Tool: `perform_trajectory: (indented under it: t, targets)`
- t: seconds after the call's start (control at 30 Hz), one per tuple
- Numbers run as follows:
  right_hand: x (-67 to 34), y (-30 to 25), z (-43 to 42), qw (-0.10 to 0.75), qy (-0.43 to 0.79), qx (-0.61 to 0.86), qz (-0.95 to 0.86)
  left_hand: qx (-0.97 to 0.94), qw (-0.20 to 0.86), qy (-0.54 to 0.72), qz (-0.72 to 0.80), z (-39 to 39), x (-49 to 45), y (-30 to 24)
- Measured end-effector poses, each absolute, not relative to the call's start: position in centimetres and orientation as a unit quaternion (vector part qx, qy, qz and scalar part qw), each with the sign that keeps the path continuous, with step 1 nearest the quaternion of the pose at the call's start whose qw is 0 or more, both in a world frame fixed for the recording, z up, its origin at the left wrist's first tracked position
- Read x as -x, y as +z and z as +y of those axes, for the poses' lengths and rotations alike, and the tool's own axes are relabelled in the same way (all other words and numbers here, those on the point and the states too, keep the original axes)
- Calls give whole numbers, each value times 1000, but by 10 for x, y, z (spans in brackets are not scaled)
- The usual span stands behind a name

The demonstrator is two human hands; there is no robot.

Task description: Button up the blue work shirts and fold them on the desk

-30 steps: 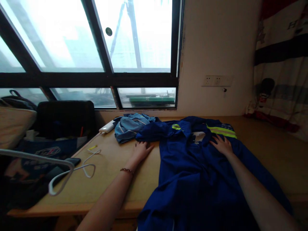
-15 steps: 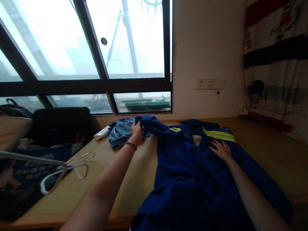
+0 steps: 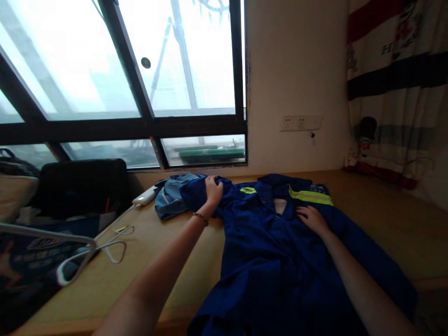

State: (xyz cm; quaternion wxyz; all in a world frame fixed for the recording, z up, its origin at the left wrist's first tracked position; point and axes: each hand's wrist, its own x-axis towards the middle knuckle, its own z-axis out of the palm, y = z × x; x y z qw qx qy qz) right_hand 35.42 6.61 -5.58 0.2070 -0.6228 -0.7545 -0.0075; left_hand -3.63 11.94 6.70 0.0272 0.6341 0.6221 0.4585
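A dark blue work jacket (image 3: pixel 259 252) with yellow reflective strips lies spread on the table, its collar toward the wall. My left hand (image 3: pixel 213 190) rests on the jacket's left-side sleeve, thumb apart from the fingers. That sleeve's end lies over a crumpled lighter blue cloth (image 3: pixel 170 198). My right hand (image 3: pixel 312 218) lies open on the chest by the collar opening, just below the right-side reflective strip (image 3: pixel 311 197). Toward the lower right, the other sleeve (image 3: pixel 371 247) stretches out, partly behind my right forearm.
Left of the cloth are a white power strip (image 3: pixel 145 196) and its looped cable (image 3: pixel 119 245) on the wooden table (image 3: pixel 182 261). A black chair back (image 3: pixel 84 186) and bags stand at the left. Behind are a window, wall sockets (image 3: pixel 301 122) and a curtain (image 3: pixel 395 107).
My left hand has let go of the sleeve's end and moved right along the sleeve, which now spreads over the lighter cloth. My right hand stays on the chest, its fingers closer together.
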Motion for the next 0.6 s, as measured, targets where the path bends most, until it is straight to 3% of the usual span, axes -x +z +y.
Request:
perform_trajectory:
  t: [0.1,0.23,0.4,0.47,0.6]
  targets:
    - [-307,-43,51,216,19,549,-807,-698,59,417,580,106,-29,30]
    - [-270,-26,35,272,5,495,-825,-758,115,220,603,83,-90,-16]
    - [-335,-15,31,384,-103,739,-544,-803,86,145,571,67,-95,-33]
    - [-372,-16,33,354,-10,845,-401,-804,69,177,563,62,-90,-28]
    - [-407,-18,39,321,182,825,-428,-869,-2,235,435,54,-86,-18]
